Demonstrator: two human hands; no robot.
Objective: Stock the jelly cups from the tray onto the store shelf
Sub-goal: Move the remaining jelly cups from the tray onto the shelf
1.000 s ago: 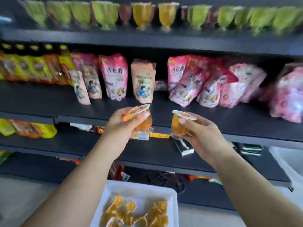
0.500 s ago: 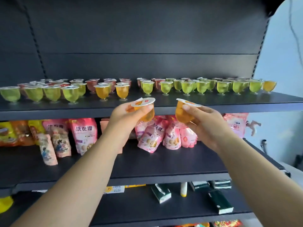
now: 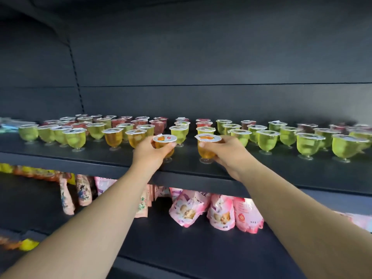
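My left hand (image 3: 150, 153) grips an orange jelly cup (image 3: 165, 140) by its side, its foot down on the dark top shelf (image 3: 112, 160) near the front edge. My right hand (image 3: 228, 152) holds a second orange jelly cup (image 3: 207, 147), whose foot also touches the shelf. Both cups stand upright, a small gap apart, in front of rows of green, orange and red jelly cups (image 3: 265, 140) that fill the shelf behind. The tray is out of view.
Two orange cups (image 3: 113, 136) stand just left of my left hand. Green cups (image 3: 346, 147) line the shelf's right side. On the lower shelf (image 3: 201, 246), pink pouches (image 3: 219, 214) stand below my arms, with more packets (image 3: 82, 190) to the left.
The view has risen from the lower shelves to the top shelf. Both hands have lifted and reached forward, bringing their orange cups down onto the shelf's front.
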